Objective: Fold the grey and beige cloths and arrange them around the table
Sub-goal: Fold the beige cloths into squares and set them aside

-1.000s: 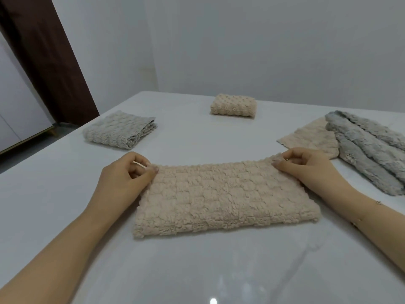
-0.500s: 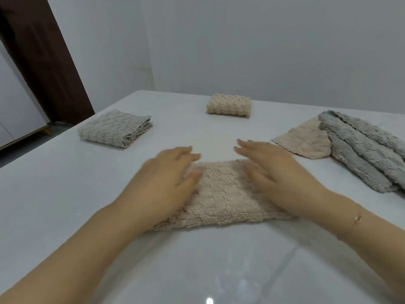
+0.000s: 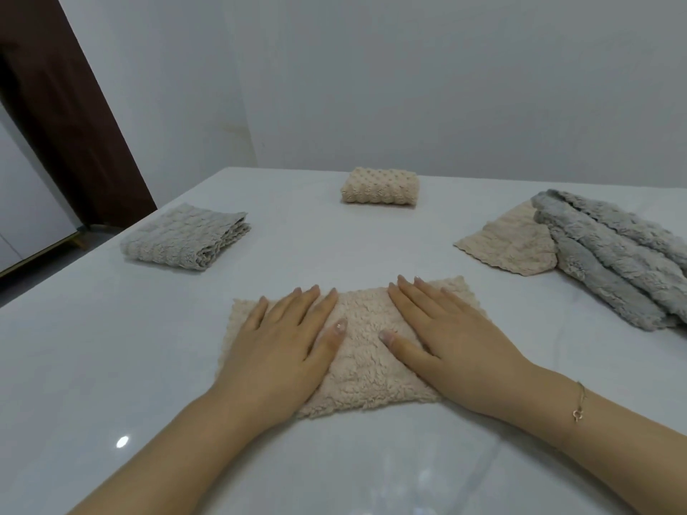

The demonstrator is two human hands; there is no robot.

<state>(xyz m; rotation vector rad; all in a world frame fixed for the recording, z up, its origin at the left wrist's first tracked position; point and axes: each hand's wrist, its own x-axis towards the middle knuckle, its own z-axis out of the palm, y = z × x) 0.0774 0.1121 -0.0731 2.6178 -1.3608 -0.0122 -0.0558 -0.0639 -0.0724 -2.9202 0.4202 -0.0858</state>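
Observation:
A folded beige cloth (image 3: 362, 351) lies on the white table (image 3: 111, 347) in front of me. My left hand (image 3: 282, 343) rests flat on its left half, fingers spread. My right hand (image 3: 442, 340) presses flat on its right half, fingers apart. Neither hand grips anything. A folded grey cloth (image 3: 186, 237) sits at the left. Another folded beige cloth (image 3: 380, 186) lies at the far middle. At the right, an unfolded beige cloth (image 3: 509, 244) lies partly under a loose pile of grey cloths (image 3: 609, 254).
White walls stand behind the table. A dark brown door frame (image 3: 67, 117) is at the far left, beyond the table's left edge. The table's glossy near part reflects a light.
One second ago both hands pinched the cloth's far corners. They let go and moved inward, and now lie flat on the cloth, pressing it down.

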